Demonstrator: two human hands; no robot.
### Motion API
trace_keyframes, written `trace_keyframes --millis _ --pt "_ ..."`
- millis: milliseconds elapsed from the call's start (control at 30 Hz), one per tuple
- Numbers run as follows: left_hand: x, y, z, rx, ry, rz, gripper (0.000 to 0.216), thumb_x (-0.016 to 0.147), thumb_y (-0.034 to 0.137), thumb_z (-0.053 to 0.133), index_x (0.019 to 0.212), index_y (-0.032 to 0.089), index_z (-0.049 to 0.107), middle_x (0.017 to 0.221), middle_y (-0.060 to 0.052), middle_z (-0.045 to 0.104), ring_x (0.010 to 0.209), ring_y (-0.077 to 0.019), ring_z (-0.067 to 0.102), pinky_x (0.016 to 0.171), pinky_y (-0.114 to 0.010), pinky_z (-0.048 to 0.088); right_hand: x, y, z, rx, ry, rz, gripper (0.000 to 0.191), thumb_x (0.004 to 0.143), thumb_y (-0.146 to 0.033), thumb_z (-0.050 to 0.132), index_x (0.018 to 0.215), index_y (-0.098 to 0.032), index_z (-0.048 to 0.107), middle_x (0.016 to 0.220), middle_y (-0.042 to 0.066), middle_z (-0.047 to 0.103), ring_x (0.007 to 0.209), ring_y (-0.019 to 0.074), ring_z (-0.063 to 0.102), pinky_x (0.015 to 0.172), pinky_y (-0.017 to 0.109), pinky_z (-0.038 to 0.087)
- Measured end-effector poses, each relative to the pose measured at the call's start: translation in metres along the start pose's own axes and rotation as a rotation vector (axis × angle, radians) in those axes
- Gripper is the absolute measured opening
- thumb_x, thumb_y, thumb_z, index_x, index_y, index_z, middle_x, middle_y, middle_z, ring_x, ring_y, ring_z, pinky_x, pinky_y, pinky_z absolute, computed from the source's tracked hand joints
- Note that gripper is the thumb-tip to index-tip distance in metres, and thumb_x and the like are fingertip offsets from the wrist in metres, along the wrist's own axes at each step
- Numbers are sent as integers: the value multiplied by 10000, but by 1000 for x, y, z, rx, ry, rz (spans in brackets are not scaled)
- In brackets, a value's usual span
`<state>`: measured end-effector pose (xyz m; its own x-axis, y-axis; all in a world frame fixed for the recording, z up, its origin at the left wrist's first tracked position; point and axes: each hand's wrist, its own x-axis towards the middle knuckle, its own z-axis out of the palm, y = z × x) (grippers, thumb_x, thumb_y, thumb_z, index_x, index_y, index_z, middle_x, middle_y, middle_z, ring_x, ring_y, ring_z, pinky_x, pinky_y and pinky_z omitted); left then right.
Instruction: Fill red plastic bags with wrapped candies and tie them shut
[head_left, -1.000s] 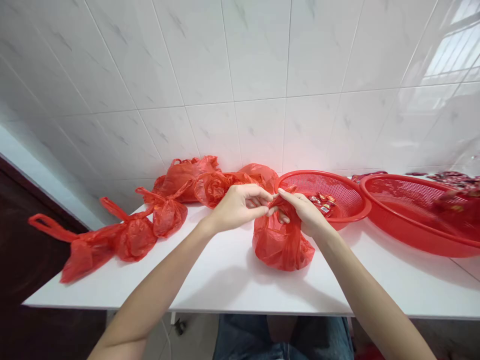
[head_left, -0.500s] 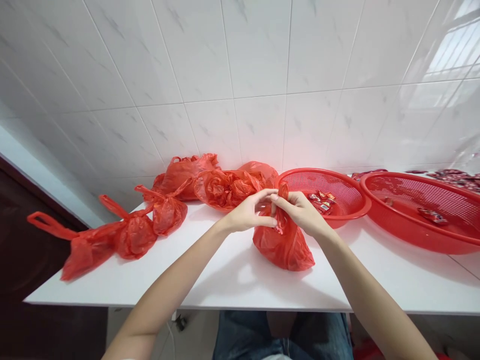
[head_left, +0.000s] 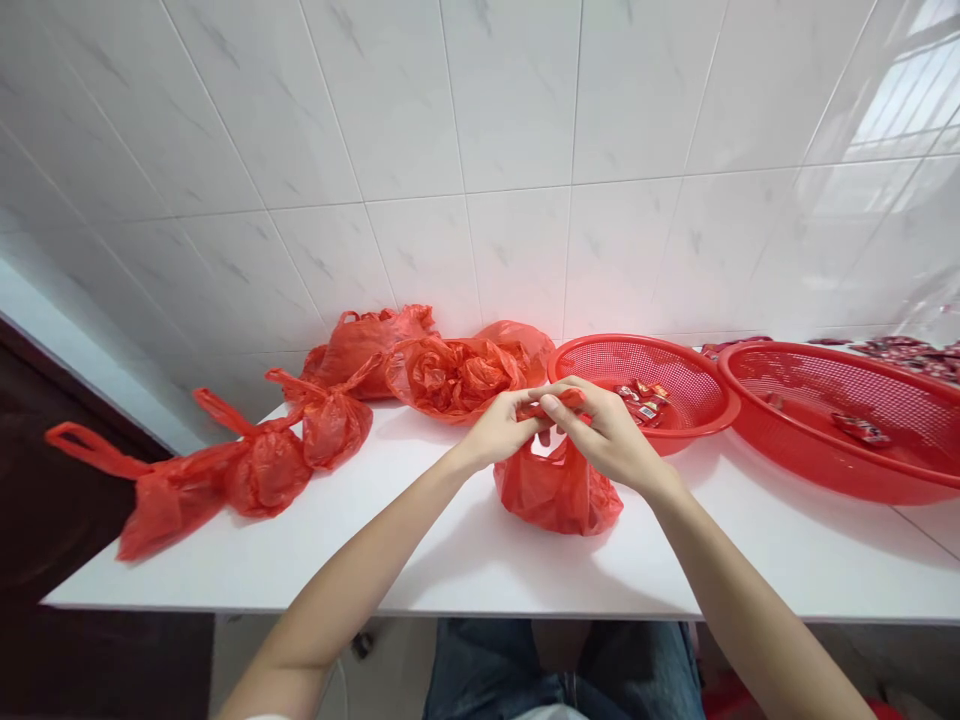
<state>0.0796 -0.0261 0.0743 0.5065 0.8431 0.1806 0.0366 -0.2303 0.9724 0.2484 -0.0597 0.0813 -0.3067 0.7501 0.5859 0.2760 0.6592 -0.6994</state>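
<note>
A red plastic bag [head_left: 559, 495] with a bulging bottom rests on the white table in front of me. Both of my hands are at its top, fingers bent around the gathered handles. My left hand [head_left: 499, 425] grips the handles from the left, its fingertips partly behind the plastic. My right hand [head_left: 607, 435] pinches them from the right, thumb on top, with a twist of red plastic showing above the thumb. The bag's contents are hidden.
Tied red bags [head_left: 270, 470] line the table's left side, with a larger red bag [head_left: 367, 350] and crumpled red bags [head_left: 457, 375] behind. Two red mesh baskets, one round [head_left: 705, 415] and one wider [head_left: 847, 475], hold small wrapped packets. A tiled wall [head_left: 517, 250] closes the back.
My hands have drawn closer together over the bag's top, and the handles are now folded across between the fingers. My left hand's fingers have closed further. The bag sits slightly lower and more slumped.
</note>
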Motion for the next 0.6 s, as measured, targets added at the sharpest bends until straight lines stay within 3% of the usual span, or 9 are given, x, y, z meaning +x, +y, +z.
trace_keyframes --millis 133,200,333,600 --pt "-2 5 -6 -259 78 -29 270 635 205 781 901 161 799 787 -36 748 751 -156 669 769 -281 511 -6 6 3 -31 128 -32 283 1014 -399 519 1112 -232 726 984 67 718 835 187 696 711 311 548" --pt "-2 5 -11 -349 157 -44 260 635 230 805 885 160 807 849 -57 775 813 -178 696 837 -310 516 -9 10 5 -54 177 -62 262 1013 -379 533 1118 -246 733 1024 70 730 889 199 704 771 334 557" --pt "-4 -1 -21 -369 263 -79 290 580 235 900 840 155 801 787 -63 778 802 -188 710 879 -353 511 -15 17 6 -99 205 -100 282 1029 -376 502 1082 -247 747 1070 82 740 973 220 715 829 353 565" --pt "-15 -3 -23 -292 24 -155 338 572 160 882 897 155 789 894 -64 776 862 -184 700 872 -353 526 -19 22 8 -128 89 -135 292 1044 -321 464 1031 -232 743 938 66 740 820 187 694 742 319 544"
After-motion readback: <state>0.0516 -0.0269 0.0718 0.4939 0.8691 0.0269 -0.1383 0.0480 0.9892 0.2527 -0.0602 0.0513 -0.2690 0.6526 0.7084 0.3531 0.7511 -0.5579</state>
